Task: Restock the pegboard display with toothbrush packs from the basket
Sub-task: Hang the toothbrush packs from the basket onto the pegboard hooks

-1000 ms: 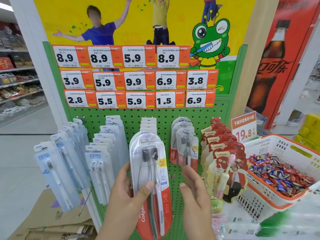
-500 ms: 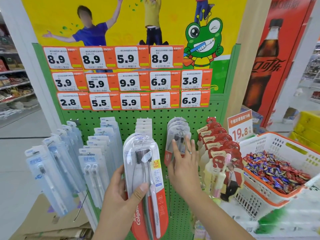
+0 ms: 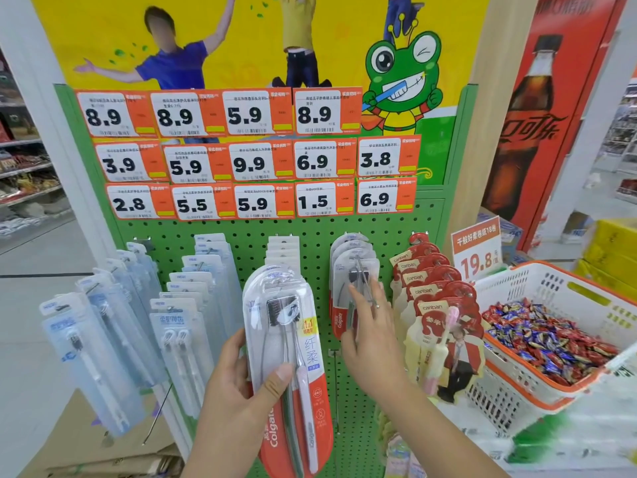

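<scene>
Two hands are at work: a toothbrush pack (image 3: 287, 367) is gripped upright in the left hand (image 3: 238, 391), ready for hanging, while matching hung packs (image 3: 351, 270) are steadied by the right hand's (image 3: 370, 326) straight fingers.

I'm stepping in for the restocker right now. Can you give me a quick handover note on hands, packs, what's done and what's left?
Left hand grips a Colgate pack upright, off the pegboard.
Right hand lies with fingers straight on the hung Colgate packs, at their hook.
Done: several packs already hang there.
Left: hang the held pack on that hook. The source basket isn't identifiable; the basket at right holds candy.
</scene>
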